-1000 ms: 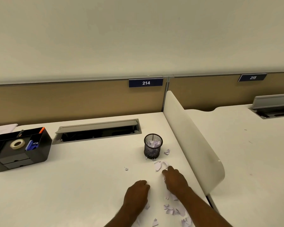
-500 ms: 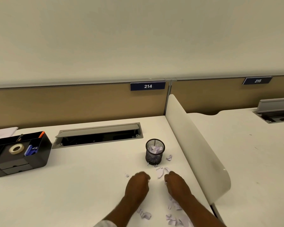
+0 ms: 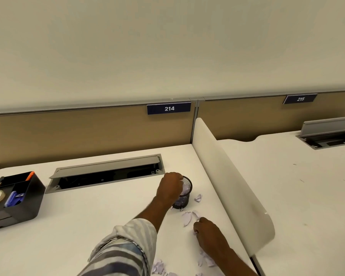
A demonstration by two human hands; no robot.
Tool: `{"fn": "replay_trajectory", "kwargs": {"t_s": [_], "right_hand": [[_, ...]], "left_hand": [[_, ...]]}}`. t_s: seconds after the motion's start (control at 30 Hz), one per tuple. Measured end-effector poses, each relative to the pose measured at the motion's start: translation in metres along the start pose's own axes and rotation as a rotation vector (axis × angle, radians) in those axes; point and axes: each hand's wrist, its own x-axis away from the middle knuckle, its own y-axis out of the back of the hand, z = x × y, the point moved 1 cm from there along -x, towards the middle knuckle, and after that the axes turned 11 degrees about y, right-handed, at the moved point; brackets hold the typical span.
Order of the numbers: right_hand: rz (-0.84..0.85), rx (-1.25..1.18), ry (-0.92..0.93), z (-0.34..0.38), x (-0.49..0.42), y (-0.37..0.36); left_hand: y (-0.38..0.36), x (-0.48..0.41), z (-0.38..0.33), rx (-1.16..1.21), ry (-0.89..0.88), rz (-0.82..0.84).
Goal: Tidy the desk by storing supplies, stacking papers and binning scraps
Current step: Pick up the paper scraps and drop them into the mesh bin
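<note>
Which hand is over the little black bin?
The left hand, reaching over the mesh bin; the right hand rests on the desk among scraps.

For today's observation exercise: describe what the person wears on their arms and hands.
The left arm's sleeve is loose, striped pale grey, white and blue-grey, bunched at the forearm. The right forearm shows no sleeve. The left hand and right hand are bare: no gloves or watch visible.
</note>
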Motion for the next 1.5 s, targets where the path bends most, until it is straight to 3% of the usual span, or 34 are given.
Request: {"fn": "replay_trajectory", "kwargs": {"t_s": [0.13,0.23,0.43,0.5,0.6,0.67,0.83,1.03,1.23,1.33,1.43,1.5], "right_hand": [[-0.047,-0.053,-0.022,0.006,0.000,0.008],[-0.042,-0.077,-0.094,0.005,-0.007,0.011],[-0.344,-0.249,-0.204,0.015,-0.034,0.068],[-0.423,-0.280,-0.190,0.023,-0.052,0.093],[-0.470,-0.324,-0.148,0.036,-0.079,0.119],[-0.433,-0.265,-0.098,0.043,-0.096,0.124],[-0.145,-0.075,-0.072,0.054,-0.124,0.112],[-0.109,-0.146,-0.109,0.059,-0.123,0.108],[-0.545,-0.198,-0.329,0.042,-0.098,0.108],[-0.355,-0.207,-0.442,0.014,-0.081,0.085],[0.039,-0.139,-0.347,-0.008,-0.065,0.056],[0.178,-0.060,-0.238,-0.013,-0.058,0.044]], "left_hand": [[-0.001,-0.002,-0.004,-0.034,-0.036,0.062],[0.004,0.004,-0.002,0.082,-0.039,0.030],[-0.006,0.038,0.040,0.414,0.133,-0.268],[-0.023,0.055,0.066,0.364,0.182,-0.328],[-0.050,0.075,0.103,0.163,0.232,-0.282],[-0.056,0.087,0.114,0.048,0.238,-0.167],[-0.059,0.100,0.123,-0.133,0.185,-0.025],[-0.057,0.101,0.124,-0.170,0.163,-0.033],[-0.061,0.091,0.112,-0.160,0.167,0.024],[-0.069,0.082,0.103,-0.180,0.187,0.078],[-0.075,0.074,0.093,-0.227,0.183,0.109],[-0.079,0.070,0.087,-0.234,0.154,0.131]]}}
